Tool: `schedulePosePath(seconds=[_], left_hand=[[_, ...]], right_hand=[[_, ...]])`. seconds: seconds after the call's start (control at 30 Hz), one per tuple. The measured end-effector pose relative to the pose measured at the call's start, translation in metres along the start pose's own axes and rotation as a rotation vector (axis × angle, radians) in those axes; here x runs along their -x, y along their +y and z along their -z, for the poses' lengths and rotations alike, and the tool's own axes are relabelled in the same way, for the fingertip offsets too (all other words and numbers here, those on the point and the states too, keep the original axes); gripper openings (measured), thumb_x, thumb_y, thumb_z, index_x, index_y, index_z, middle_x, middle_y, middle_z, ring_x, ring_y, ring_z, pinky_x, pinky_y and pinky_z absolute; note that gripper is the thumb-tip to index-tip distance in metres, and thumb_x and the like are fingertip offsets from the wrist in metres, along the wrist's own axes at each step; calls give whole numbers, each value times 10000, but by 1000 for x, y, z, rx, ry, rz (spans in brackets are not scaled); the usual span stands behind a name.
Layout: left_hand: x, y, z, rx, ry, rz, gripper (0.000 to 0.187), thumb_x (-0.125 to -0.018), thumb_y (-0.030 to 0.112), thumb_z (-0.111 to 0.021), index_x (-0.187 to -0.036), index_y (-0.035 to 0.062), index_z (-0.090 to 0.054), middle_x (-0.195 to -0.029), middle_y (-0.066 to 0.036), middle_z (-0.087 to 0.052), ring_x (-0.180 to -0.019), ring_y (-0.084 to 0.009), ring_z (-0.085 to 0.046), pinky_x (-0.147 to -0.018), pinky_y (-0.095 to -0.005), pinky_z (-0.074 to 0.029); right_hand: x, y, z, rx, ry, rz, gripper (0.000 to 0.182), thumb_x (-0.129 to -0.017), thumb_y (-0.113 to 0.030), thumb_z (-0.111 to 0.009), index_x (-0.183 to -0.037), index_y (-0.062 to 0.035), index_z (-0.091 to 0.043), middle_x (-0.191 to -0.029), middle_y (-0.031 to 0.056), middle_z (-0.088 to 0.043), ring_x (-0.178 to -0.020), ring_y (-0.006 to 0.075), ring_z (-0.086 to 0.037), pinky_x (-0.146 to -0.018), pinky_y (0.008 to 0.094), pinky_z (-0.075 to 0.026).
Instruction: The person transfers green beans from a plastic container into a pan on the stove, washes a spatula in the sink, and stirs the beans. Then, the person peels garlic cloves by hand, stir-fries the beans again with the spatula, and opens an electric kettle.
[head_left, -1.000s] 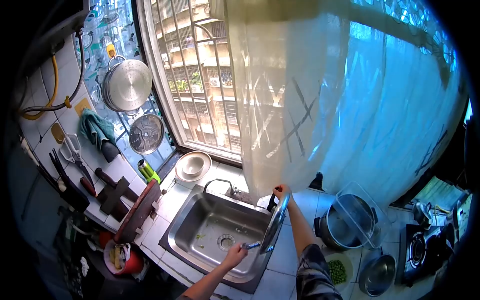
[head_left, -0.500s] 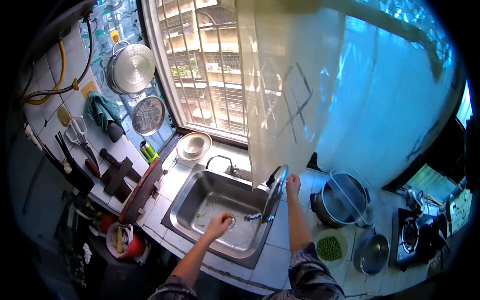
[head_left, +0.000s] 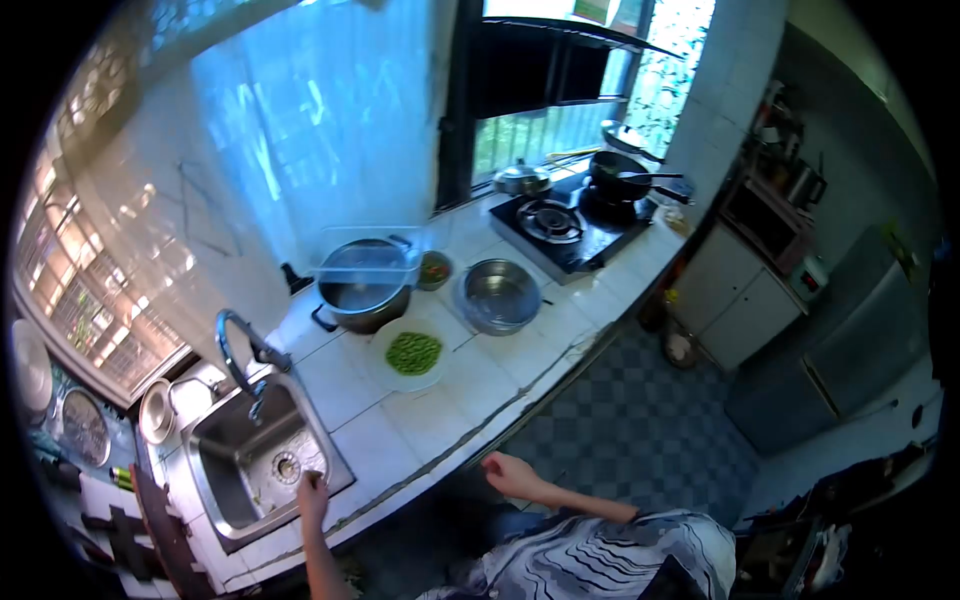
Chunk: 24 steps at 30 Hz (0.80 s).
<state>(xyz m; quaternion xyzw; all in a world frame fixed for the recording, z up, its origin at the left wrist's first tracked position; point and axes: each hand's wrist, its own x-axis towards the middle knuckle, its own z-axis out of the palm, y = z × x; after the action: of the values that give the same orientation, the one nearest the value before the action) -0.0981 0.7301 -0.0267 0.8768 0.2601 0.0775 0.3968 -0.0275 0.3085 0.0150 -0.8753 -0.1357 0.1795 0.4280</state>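
Note:
My left hand (head_left: 313,492) is over the front right rim of the steel sink (head_left: 222,500), with its fingers curled together; whether something small is in them I cannot make out. My right hand (head_left: 514,476) is in front of the counter edge, loosely closed, with nothing visible in it. The curved faucet (head_left: 225,345) stands over the sink, away from both hands. Small green scraps lie near the drain (head_left: 287,467). On the counter, a plate of chopped green vegetable pieces (head_left: 413,353) sits to the right of the sink.
Behind the plate stands a large pot (head_left: 368,312) with a clear container (head_left: 370,262) on top. Nearby are a small bowl (head_left: 433,270), a metal basin (head_left: 500,296) and a gas stove (head_left: 560,230) with a black pan (head_left: 618,178). A refrigerator (head_left: 850,350) stands at the right.
My view has swung right toward the stove and floor. My right hand has left the faucet and come back past the counter edge. My left hand has drawn back from the sink's middle to its rim.

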Motion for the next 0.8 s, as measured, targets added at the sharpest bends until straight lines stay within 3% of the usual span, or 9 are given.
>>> schedulePosePath(seconds=[0.13, 0.27, 0.3, 0.37, 0.53, 0.7, 0.8], left_hand=[[51, 110, -113, 408, -368, 65, 185, -766, 11, -485, -949, 10, -510, -705, -72, -558, -577, -129, -560, -468, -225, -465], [87, 232, -224, 611, -752, 179, 169, -784, 61, -489, -944, 10, -509, -751, -69, -572, -625, -124, -570, -523, -238, -474], [95, 260, -251, 597, -829, 184, 172, -782, 62, -493, -946, 14, -508, -755, -68, -573, -627, -122, -569, -524, -236, -472], [106, 313, -309, 556, -956, 132, 174, -779, 64, -499, -948, 22, -507, -757, -63, -572, -627, -117, -565, -520, -235, -468], [120, 438, -461, 414, -1158, -89, 175, -778, 63, -505, -950, 34, -505, -729, -57, -565, -601, -117, -557, -495, -237, -458], [107, 573, -557, 552, -1223, -83, 180, -765, 32, -470, -943, 27, -493, -705, -57, -556, -566, -124, -552, -466, -248, -460], [76, 629, -599, 605, -1140, -84, 194, -743, 24, -474, -937, 30, -486, -708, -58, -550, -566, -135, -556, -469, -256, -467]], right_hand=[[55, 21, 66, 45, 168, -161, 215, -723, -138, -529, -921, -55, -546, -786, 97, -590, -768, 262, -580, -663, 360, -457], [64, 53, 103, 52, 315, -105, 242, -739, -137, -538, -967, -58, -523, -862, 113, -562, -766, 287, -567, -662, 376, -455], [62, 72, 109, 92, 376, 5, 259, -740, -127, -562, -986, -55, -523, -866, 117, -547, -704, 256, -580, -638, 349, -457], [65, 84, 144, 83, 416, -7, 265, -741, -125, -567, -991, -53, -520, -881, 121, -541, -697, 252, -577, -637, 347, -457], [89, 176, 257, 165, 636, -81, 285, -739, -124, -581, -1005, -43, -518, -912, 120, -536, -691, 241, -574, -629, 346, -458], [138, 275, 387, 272, 810, -277, 261, -727, -113, -583, -976, -48, -541, -905, 125, -550, -719, 260, -573, -635, 330, -462], [158, 305, 445, 413, 791, -476, 246, -722, -103, -588, -958, -45, -549, -900, 128, -560, -736, 259, -576, -643, 334, -464]])
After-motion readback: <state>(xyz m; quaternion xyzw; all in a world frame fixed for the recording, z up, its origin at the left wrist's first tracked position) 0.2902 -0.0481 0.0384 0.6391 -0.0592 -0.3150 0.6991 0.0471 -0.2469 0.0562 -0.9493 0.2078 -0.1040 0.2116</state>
